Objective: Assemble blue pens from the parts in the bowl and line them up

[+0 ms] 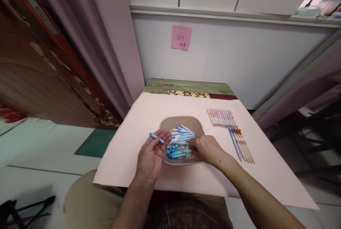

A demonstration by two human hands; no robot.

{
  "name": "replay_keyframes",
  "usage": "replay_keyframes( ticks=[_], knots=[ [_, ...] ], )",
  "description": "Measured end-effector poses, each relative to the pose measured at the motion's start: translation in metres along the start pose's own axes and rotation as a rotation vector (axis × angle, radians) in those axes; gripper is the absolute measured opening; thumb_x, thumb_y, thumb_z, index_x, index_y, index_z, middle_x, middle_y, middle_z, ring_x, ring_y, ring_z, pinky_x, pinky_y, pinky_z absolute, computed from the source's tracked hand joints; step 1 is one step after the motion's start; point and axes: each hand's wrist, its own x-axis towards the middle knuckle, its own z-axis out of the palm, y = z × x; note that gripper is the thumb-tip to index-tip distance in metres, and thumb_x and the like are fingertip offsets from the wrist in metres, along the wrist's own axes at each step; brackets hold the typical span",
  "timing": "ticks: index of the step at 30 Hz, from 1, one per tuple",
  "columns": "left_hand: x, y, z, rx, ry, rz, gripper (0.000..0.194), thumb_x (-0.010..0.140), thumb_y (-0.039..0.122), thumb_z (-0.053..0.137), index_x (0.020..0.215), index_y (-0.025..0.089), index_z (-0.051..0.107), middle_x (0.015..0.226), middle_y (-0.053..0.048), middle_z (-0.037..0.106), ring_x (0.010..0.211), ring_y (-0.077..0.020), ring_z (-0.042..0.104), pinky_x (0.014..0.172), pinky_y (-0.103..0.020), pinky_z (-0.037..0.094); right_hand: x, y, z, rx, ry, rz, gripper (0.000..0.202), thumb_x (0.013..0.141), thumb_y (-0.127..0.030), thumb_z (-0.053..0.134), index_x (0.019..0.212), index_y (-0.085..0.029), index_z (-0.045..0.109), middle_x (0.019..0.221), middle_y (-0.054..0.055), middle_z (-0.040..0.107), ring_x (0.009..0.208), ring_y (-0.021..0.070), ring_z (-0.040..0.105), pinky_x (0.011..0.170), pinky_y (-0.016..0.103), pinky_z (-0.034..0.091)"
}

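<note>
My left hand (150, 154) is turned palm up at the left rim of a beige plastic bin (195, 124). Its thumb presses a short blue pen barrel (157, 137) against the fingers. Inside the bin lie white and light-blue pen parts (182, 136), small bright-blue pieces (172, 148) and teal-blue barrels (179, 155). My right hand (206, 149) reaches over the bin's right side with its fingers pinched together among the parts. What those fingertips grip, if anything, is hidden.
Right of the bin, a row of pale patterned pens (222, 118) lies on the pink table cover (128, 151). Nearer me are several tan pens with brown tops (243, 145) and one blue pen (236, 145). A pink note (181, 37) is stuck on the wall behind.
</note>
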Motion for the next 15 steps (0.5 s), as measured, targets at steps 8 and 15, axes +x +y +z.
replay_keyframes(
  ticks=[8, 15],
  knots=[
    [-0.001, -0.001, 0.002, 0.012, 0.035, 0.036, 0.019, 0.078, -0.001, 0.053, 0.093, 0.007, 0.062, 0.097, -0.019, 0.072, 0.098, -0.0266, 0.069, 0.088, -0.036, 0.056, 0.007, 0.003, -0.001, -0.009, 0.099, 0.080, 0.019, 0.087, -0.030, 0.054, 0.093, -0.027, 0.071, 0.091, 0.006, 0.074, 0.085, 0.0237, 0.069, 0.066, 0.027, 0.043],
    [-0.003, 0.003, -0.002, 0.049, 0.044, 0.136, 0.012, 0.082, 0.011, 0.061, 0.093, 0.011, 0.064, 0.096, -0.014, 0.073, 0.081, -0.0182, 0.071, 0.073, -0.027, 0.059, 0.012, 0.013, 0.004, -0.006, 0.204, 0.200, 0.021, 0.091, -0.023, 0.047, 0.092, -0.024, 0.068, 0.091, 0.006, 0.073, 0.085, 0.0217, 0.068, 0.065, 0.026, 0.042]
  ],
)
